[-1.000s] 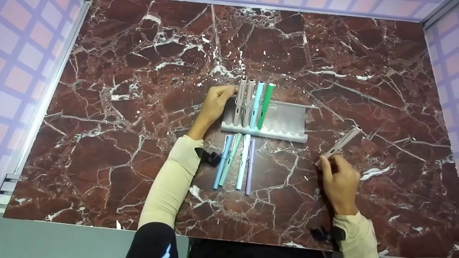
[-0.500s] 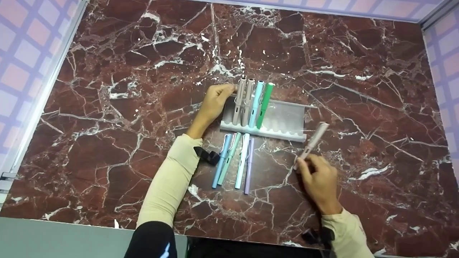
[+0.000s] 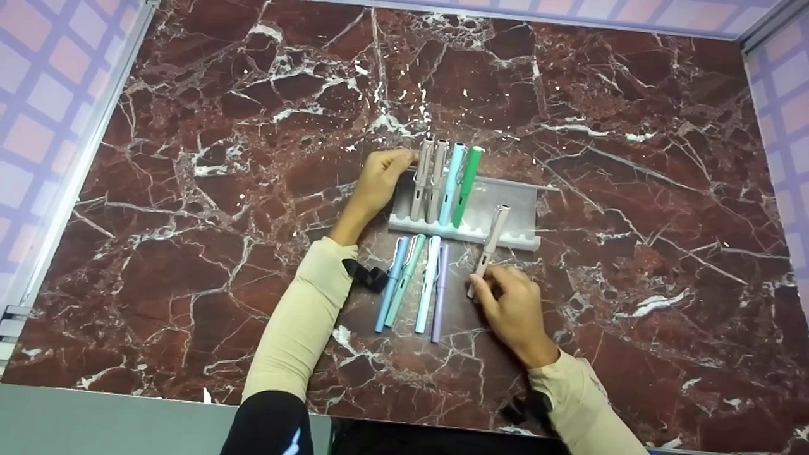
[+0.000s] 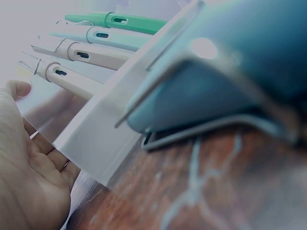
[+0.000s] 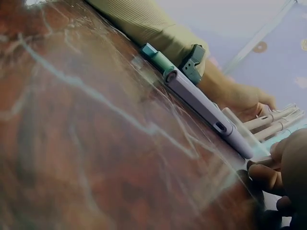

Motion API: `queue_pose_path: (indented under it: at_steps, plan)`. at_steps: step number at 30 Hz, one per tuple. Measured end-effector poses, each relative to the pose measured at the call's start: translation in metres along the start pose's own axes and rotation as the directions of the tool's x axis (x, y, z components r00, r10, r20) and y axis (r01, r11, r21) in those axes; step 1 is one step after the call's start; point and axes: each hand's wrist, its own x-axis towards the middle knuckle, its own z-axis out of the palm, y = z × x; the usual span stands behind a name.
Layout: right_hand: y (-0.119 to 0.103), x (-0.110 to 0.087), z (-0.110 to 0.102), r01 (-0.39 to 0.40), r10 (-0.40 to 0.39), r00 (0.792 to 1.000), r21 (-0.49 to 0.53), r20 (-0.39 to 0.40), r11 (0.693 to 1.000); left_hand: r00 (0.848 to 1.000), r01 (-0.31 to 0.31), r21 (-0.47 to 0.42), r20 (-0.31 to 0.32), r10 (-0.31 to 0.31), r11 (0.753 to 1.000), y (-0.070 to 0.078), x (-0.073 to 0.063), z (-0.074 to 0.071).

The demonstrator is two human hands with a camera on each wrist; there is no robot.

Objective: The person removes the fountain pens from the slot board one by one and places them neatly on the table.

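Note:
My left hand (image 3: 382,180) pinches the left edge of a clear pen stand (image 3: 505,202); in the left wrist view the thumb lies in front of its panel and fingers behind. Leaning in the stand's left slots are two taupe pens (image 3: 425,180), a light blue pen (image 3: 451,183) and a green pen (image 3: 468,186). Between thumb and fingers my right hand (image 3: 513,309) holds another taupe pen (image 3: 490,246) near its lower end. That pen slants upward, its capped top overlapping the stand's front ledge in the head view. The right wrist view shows only the held pen's tip.
In front of the stand lie a blue pen (image 3: 392,284), a sage green pen (image 3: 406,281), a pale mint pen (image 3: 428,284) and a lilac pen (image 3: 440,294). Right of the green pen, several stand slots hold no pen. The tabletop (image 3: 221,189) is dark red marble.
My right hand has carried the taupe pen leftward from the right side of the table to just in front of the stand. The left hand and stand stay in place.

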Motion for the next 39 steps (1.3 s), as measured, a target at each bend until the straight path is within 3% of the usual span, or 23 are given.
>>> queue_pose_path:
  at_steps: [10, 18, 26, 39]
  plan:
    - [-0.018, -0.022, -0.002, -0.011, 0.009, 0.999, 0.062, 0.035, 0.998, 1.000, -0.013, 0.017, 0.010, 0.013, 1.000, 0.001, 0.002, 0.003]
    - [-0.033, -0.041, -0.001, -0.018, 0.018, 0.999, 0.008, 0.045, 1.000, 0.999, -0.032, 0.023, 0.010, 0.032, 0.999, 0.000, 0.003, 0.003]
    - [-0.036, -0.043, 0.002, 0.010, -0.009, 1.000, -0.028, 0.028, 1.000, 1.000, 0.015, 0.015, 0.002, -0.015, 1.000, 0.001, 0.001, 0.003]
    - [-0.036, -0.042, 0.004, 0.015, -0.011, 0.999, -0.080, 0.049, 0.997, 1.000, 0.017, 0.003, -0.006, -0.017, 1.000, 0.000, -0.001, 0.001]
